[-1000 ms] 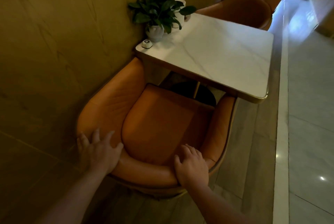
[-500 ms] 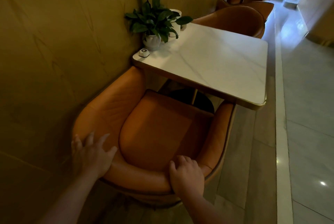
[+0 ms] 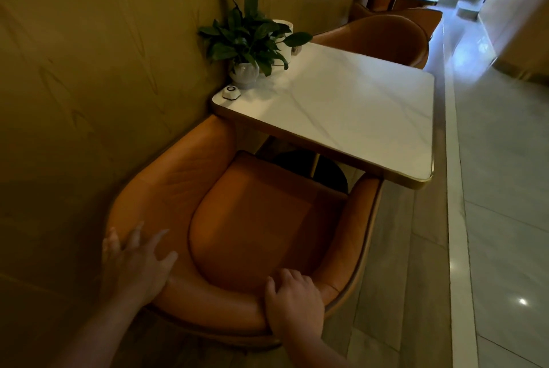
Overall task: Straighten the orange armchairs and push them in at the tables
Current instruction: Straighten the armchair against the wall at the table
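A white marble-look table stands with its left edge against the wall. The orange armchair sits at its near edge, arm tips just under that edge. A second armchair is tucked at the far edge. A potted plant and small white call button occupy the near-left corner. The left hand lies flat, fingers spread, on the chair's backrest; the right hand curls over the backrest rim, gripping it.

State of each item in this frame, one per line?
Near armchair: pushed in, arms at table edge.
Left hand: open, flat on backrest.
Right hand: curled over backrest rim.
Table: bare except plant, call button.
Far armchair: tucked in.
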